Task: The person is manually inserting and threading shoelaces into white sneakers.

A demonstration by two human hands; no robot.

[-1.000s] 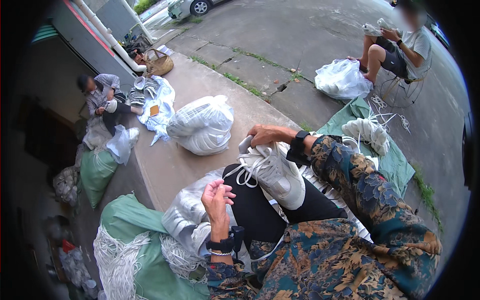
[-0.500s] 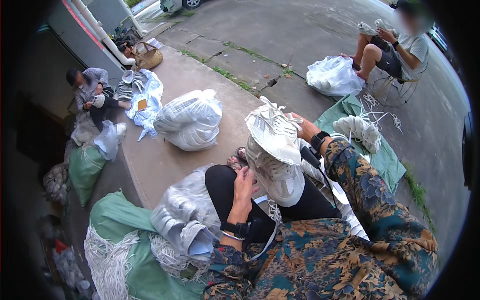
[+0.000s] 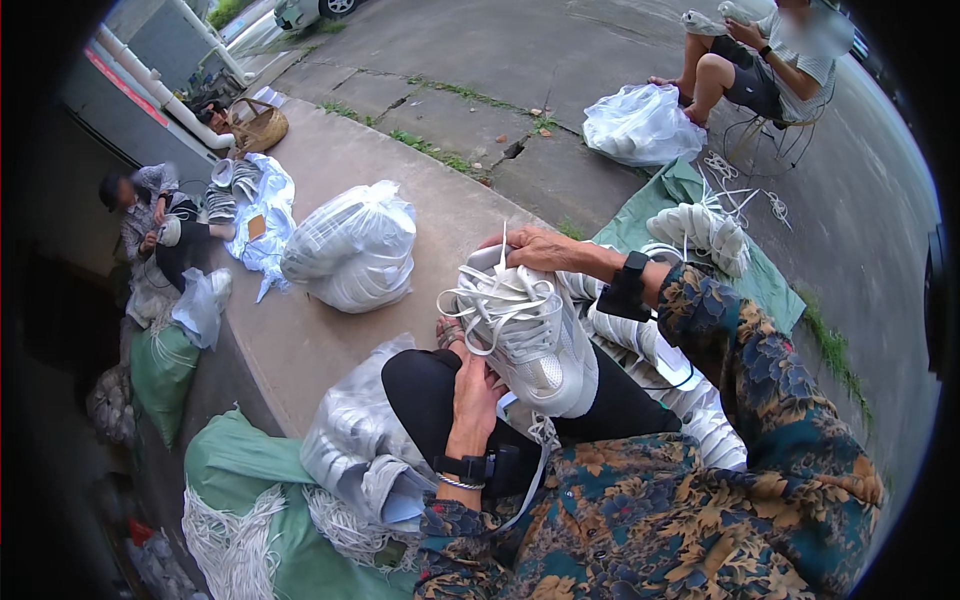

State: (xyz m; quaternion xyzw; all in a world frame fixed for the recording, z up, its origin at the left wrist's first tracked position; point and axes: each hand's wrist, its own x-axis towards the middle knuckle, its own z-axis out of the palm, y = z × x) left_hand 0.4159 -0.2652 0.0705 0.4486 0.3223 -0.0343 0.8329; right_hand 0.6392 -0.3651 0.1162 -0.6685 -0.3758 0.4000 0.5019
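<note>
A white and pale grey sneaker (image 3: 535,350) lies tilted over my lap, its loose white laces (image 3: 505,305) looped across the tongue. My right hand (image 3: 540,249) grips it by the collar at the far end. Against its left side, low down, rests my left hand (image 3: 474,400) with fingers curled in to the shoe; the fingertips are partly hidden. Another white lace (image 3: 541,440) hangs by my left wrist over the dark trousers. Right of my lap, a row of white shoes (image 3: 640,345) sits partly beneath my right arm.
Clear bags of shoes stand ahead (image 3: 355,245) and by my left knee (image 3: 355,420). Bundled white laces (image 3: 232,535) lie on a green sack (image 3: 225,450). More shoes (image 3: 700,235) rest on a green sheet (image 3: 770,285). Two people sit working at far left (image 3: 160,215) and far right (image 3: 790,75).
The white shoe piece held above the sneaker is no longer seen there. My right hand has moved left onto the sneaker's collar. My left fingers, spread before, now curl at its side.
</note>
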